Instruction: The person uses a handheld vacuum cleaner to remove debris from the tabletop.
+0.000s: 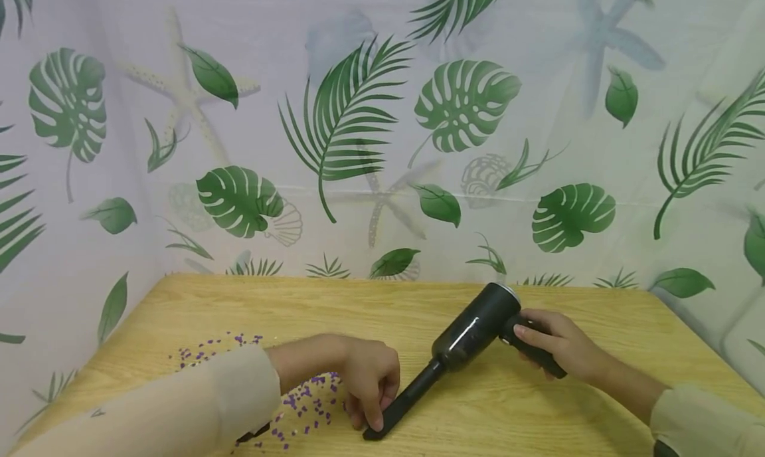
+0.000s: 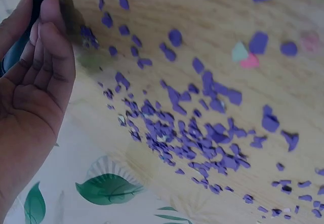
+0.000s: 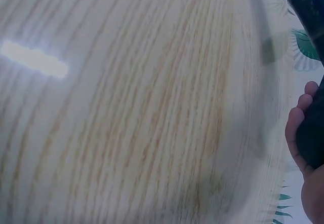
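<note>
A black handheld vacuum cleaner [image 1: 475,327] lies slantwise over the wooden table, its long narrow nozzle [image 1: 415,394] pointing down toward the near left. My right hand [image 1: 552,344] grips its handle, with the fingers curled round it; the right wrist view catches only part of those fingers and the dark handle [image 3: 311,140] at its edge. Near the nozzle's tip, my left hand [image 1: 372,380] pinches it between thumb and fingers. Small purple paper scraps [image 2: 190,140] are scattered beside the left hand, and the left forearm hides some of them in the head view.
The wood-grain table [image 1: 490,417] spreads under both hands. Behind it and on its left hangs a white cloth [image 1: 370,18] printed with green leaves and starfish. A few pink and pale green scraps [image 2: 239,51] lie among the purple ones.
</note>
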### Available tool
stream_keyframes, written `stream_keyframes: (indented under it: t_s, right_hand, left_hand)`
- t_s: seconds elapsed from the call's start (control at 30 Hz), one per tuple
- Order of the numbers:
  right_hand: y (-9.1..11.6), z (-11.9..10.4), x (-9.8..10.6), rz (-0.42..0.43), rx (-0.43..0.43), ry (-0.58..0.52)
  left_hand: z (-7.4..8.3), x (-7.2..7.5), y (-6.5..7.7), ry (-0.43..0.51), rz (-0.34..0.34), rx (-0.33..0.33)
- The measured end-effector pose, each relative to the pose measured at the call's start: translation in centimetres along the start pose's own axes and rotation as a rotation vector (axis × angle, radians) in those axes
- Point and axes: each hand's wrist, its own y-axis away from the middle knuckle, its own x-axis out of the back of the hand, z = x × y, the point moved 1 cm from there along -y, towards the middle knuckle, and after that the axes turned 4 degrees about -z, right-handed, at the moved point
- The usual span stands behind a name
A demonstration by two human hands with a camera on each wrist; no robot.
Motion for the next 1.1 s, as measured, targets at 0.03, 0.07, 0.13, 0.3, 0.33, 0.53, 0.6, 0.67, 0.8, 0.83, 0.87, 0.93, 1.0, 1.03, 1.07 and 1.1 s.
stream_keyframes:
  t_s: [0.03, 0.07, 0.13, 0.3, 0.33, 0.53, 0.6, 0.67, 0.8, 0.83, 0.87, 0.93, 1.0, 1.03, 1.07, 1.1]
  right_hand:
    - [0.0, 0.0, 0.1, -0.001, -0.002, 0.0]
    - [-0.1, -0.1, 0.2, 0.004, -0.006, 0.006]
    - [-0.3, -0.2, 0.4, 0.026, -0.02, 0.022]
    - [-0.8, -0.3, 1.1, 0.159, -0.094, 0.067]
    - [-1.0, -0.3, 1.2, 0.189, -0.12, 0.075]
    - [-2.3, -1.0, 0.6, 0.278, -0.271, 0.051]
    - [-2.6, -1.1, 0.3, 0.268, -0.28, 0.036]
    - [-2.8, -1.3, 0.0, 0.256, -0.282, 0.033]
    - [-2.9, -1.4, -0.3, 0.245, -0.28, 0.029]
    - [-2.9, -1.4, -0.3, 0.24, -0.276, 0.027]
    - [-2.9, -1.4, -0.3, 0.235, -0.272, 0.025]
    - [-3.0, -1.5, -0.4, 0.222, -0.258, 0.016]
    - [-3.0, -1.6, -0.5, 0.209, -0.241, 0.007]
    - [-3.0, -1.6, -0.6, 0.201, -0.232, 0.003]
    - [-3.0, -1.6, -0.7, 0.194, -0.225, 0.0]
    - [-3.0, -1.6, -0.8, 0.187, -0.219, -0.004]
  left_hand:
    - [0.1, -0.1, 0.0, -0.001, -0.008, 0.001]
    - [0.3, -0.1, -0.1, -0.009, -0.005, 0.003]
    - [0.3, 0.2, -0.1, -0.066, 0.03, 0.004]
    - [-1.0, 2.6, -0.9, -0.278, 0.255, 0.024]
    - [-1.5, 3.3, -1.0, -0.301, 0.3, 0.031]
    - [-3.9, 6.4, -1.7, -0.37, 0.447, 0.061]
    - [-4.5, 6.8, -1.7, -0.391, 0.447, 0.06]
    - [-4.8, 6.9, -1.5, -0.404, 0.437, 0.052]
    - [-4.9, 6.5, -0.9, -0.417, 0.414, 0.039]
    - [-4.9, 6.3, -0.8, -0.419, 0.407, 0.04]
    - [-4.8, 6.2, -0.6, -0.426, 0.401, 0.043]
    - [-4.5, 5.9, -0.2, -0.432, 0.387, 0.047]
    - [-4.3, 5.7, 0.2, -0.43, 0.364, 0.053]
    - [-4.2, 5.5, 0.3, -0.425, 0.35, 0.058]
    - [-4.1, 5.4, 0.5, -0.419, 0.337, 0.062]
    - [-4.0, 5.2, 0.6, -0.41, 0.326, 0.065]
